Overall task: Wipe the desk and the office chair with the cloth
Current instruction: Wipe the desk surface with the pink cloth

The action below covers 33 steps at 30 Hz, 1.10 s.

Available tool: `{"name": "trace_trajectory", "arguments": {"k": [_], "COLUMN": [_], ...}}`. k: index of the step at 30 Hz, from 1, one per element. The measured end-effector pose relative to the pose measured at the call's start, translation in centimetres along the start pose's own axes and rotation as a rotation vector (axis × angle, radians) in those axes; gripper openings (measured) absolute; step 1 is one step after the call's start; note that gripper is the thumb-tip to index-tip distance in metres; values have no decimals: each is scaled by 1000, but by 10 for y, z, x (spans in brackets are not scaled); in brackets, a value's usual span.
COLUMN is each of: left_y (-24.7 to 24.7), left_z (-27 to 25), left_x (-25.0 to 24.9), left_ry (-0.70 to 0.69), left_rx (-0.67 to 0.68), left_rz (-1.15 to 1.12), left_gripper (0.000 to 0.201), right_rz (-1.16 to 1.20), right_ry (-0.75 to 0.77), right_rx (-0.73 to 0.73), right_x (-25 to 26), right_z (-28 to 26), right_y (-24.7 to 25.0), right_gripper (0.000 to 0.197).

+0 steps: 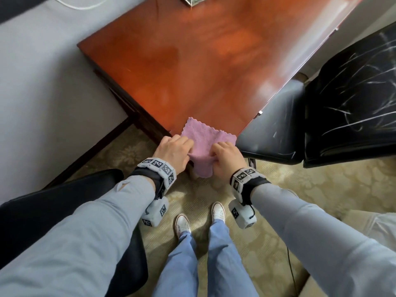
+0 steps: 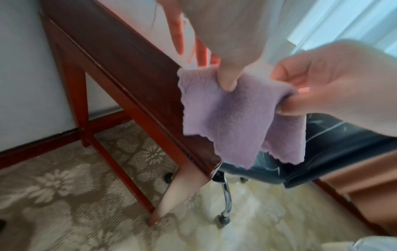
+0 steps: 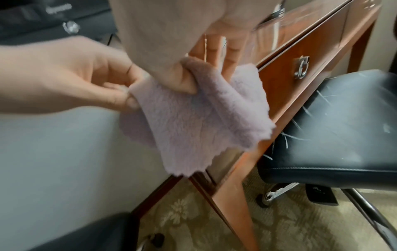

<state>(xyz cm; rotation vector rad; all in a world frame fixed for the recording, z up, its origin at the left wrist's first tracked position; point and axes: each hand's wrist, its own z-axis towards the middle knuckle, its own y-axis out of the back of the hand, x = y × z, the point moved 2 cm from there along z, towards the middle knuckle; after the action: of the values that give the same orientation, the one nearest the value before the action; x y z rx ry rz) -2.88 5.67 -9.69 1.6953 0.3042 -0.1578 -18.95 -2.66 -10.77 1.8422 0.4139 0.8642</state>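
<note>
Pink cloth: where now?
Head view: the pink fleecy cloth drapes over the red-brown wooden desk's near corner, between left hand and right hand.

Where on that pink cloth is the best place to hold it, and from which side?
By its near edge, from the person's side, as the left hand and right hand do. The cloth drapes over the desk corner, so that edge hangs free for pinching.

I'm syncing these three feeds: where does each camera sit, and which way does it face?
Head: worn on the head, looks down at desk, both hands, sleeves, legs, shoes.
Left wrist: looks along left hand at cloth, desk leg, carpet.
Right wrist: looks along right hand at the cloth, drawer, office chair.
All three show the cloth pinched by both hands.
</note>
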Motion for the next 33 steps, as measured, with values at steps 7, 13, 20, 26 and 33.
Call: {"name": "trace_trajectory", "arguments": {"k": [7,13,20,26,33], "left_y": [54,80,43,0,-8], "left_z": [13,45,100,107,96], "left_x": [4,18,22,30,50], "left_ry": [228,357,551,559,646], "left_rx": [277,275,17,101,72], "left_rz": [-350,-523,-374,-27,10], "left_gripper": [14,6,31,60,59], "right_rz": [162,263,-115,-108,-316], "right_ry": [-209,-247,-74,272,356], "right_rx": [174,252,72,275,275], "right_x": [-2,-30,-69,-55,-98], "right_z": [17,49,117,110,122], "right_y": [71,112,103,57,28], "right_gripper": [18,9,49,62,70]}}
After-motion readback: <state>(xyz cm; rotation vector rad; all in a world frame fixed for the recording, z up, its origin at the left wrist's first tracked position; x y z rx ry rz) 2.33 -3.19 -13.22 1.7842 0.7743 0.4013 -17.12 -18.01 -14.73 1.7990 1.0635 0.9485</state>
